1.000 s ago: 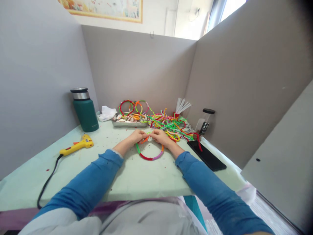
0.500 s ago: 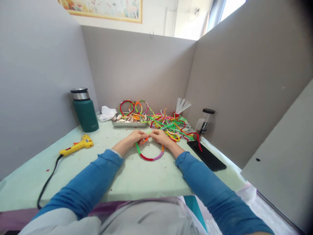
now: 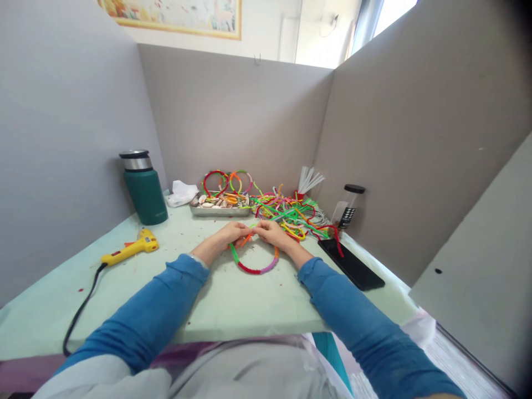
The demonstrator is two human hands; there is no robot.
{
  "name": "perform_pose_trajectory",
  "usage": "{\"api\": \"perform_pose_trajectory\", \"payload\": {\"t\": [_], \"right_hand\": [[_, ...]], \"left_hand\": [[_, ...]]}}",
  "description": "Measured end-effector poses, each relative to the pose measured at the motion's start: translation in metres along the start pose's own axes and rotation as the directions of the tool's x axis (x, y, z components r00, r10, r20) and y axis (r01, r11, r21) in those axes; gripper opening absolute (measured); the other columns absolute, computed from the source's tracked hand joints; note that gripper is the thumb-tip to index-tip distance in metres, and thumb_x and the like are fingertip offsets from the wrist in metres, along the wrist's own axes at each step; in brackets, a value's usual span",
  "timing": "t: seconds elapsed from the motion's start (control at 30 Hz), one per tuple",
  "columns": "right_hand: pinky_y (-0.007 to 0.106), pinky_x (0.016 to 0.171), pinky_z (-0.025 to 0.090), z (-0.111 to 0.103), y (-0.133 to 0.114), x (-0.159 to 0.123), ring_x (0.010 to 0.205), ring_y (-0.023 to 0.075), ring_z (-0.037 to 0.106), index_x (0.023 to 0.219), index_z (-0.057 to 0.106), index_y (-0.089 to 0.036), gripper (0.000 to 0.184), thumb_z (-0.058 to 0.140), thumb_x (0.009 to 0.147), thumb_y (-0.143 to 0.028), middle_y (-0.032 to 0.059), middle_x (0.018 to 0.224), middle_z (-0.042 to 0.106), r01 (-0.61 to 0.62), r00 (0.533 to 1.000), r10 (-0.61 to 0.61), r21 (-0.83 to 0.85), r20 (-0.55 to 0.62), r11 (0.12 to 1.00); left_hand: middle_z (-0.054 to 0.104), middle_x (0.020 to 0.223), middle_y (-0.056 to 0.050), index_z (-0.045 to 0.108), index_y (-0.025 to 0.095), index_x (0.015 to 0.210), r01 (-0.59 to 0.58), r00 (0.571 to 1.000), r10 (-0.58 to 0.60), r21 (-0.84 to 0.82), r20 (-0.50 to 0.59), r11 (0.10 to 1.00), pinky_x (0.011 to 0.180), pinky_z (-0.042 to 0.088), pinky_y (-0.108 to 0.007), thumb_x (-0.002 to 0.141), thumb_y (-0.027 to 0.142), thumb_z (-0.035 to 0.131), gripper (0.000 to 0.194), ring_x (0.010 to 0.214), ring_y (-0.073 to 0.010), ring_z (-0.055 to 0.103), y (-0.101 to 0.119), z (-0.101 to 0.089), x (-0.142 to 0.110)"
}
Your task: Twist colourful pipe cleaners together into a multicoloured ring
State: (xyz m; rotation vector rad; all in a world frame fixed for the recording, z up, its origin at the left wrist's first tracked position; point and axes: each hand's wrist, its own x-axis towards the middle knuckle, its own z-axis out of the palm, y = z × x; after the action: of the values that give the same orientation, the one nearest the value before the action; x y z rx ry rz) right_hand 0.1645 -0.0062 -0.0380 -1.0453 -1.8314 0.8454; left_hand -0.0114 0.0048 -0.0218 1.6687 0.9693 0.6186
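A ring of fuzzy pipe cleaners, in green, red, purple and orange sections, stands out toward me from between my hands over the table. My left hand pinches its far left part, fingertips close together. Pressed nearly against those fingertips, my right hand pinches the far right part. A short orange pipe cleaner end pokes out beneath the fingers. My fingers hide the spot where the ring's ends meet.
Behind my hands are a metal tray of shells with finished rings on it and a tangled pipe cleaner pile. A yellow glue gun and green bottle are left; a black phone and clear bottle right.
Almost nothing differs. Both hands keep their pinch on the ring at the same place, with only a tiny shift of the fingers.
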Motion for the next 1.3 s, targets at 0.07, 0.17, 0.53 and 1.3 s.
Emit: {"api": "perform_pose_trajectory", "payload": {"t": [0.07, 0.17, 0.53, 1.3], "right_hand": [[0.019, 0.043, 0.024, -0.0001, 0.0009, 0.0003, 0.045, 0.0059, 0.033, 0.066, 0.051, -0.015, 0.029, 0.054, 0.072, -0.043, -0.0051, 0.050, 0.042, -0.001, 1.000, 0.001, -0.002, -0.010, 1.000], [0.019, 0.042, 0.024, -0.0001, 0.0018, 0.0006, 0.045, 0.0058, 0.032, 0.066, 0.051, -0.015, 0.029, 0.054, 0.072, -0.043, -0.0051, 0.049, 0.042, -0.007, 1.000, 0.007, -0.004, -0.019, 1.000], [0.019, 0.042, 0.025, -0.0006, 0.0021, 0.0010, 0.045, 0.0062, 0.034, 0.065, 0.051, -0.015, 0.032, 0.055, 0.070, -0.046, -0.0046, 0.050, 0.043, -0.006, 1.000, 0.006, 0.000, -0.003, 1.000], [0.020, 0.043, 0.025, -0.0002, 0.0069, 0.0035, 0.045, 0.0057, 0.033, 0.067, 0.052, -0.014, 0.030, 0.055, 0.073, -0.043, -0.0052, 0.050, 0.042, 0.032, 0.999, -0.032, -0.023, 0.002, 0.999]], "left_hand": [[0.039, 0.034, 0.004, 0.060, 0.010, 0.070, -0.046, 0.999, 0.047, 0.071, -0.010, 0.996, 0.036, 0.020, -0.021, 0.071, 0.047, 0.056, 0.037, 0.031, -0.0056, 0.031, -0.0006, -0.0012, 0.0004], [0.040, 0.035, 0.004, 0.061, 0.010, 0.074, -0.092, 0.996, 0.089, 0.139, 0.031, 0.986, 0.037, 0.022, -0.021, 0.071, 0.037, 0.056, 0.028, 0.032, -0.0059, 0.032, 0.0011, -0.0039, -0.0012], [0.055, 0.054, 0.002, 0.068, 0.013, 0.081, -0.247, 0.936, 0.348, 0.592, -0.060, 0.767, 0.048, 0.029, -0.019, 0.069, 0.027, 0.053, 0.024, 0.049, -0.0082, 0.041, -0.0003, -0.0071, 0.0029], [0.057, 0.050, 0.000, 0.068, 0.011, 0.069, -0.261, 0.908, 0.412, 0.663, -0.078, 0.702, 0.047, 0.029, -0.018, 0.076, 0.042, 0.046, 0.038, 0.047, -0.0081, 0.043, 0.0017, -0.0057, 0.0018]]}}
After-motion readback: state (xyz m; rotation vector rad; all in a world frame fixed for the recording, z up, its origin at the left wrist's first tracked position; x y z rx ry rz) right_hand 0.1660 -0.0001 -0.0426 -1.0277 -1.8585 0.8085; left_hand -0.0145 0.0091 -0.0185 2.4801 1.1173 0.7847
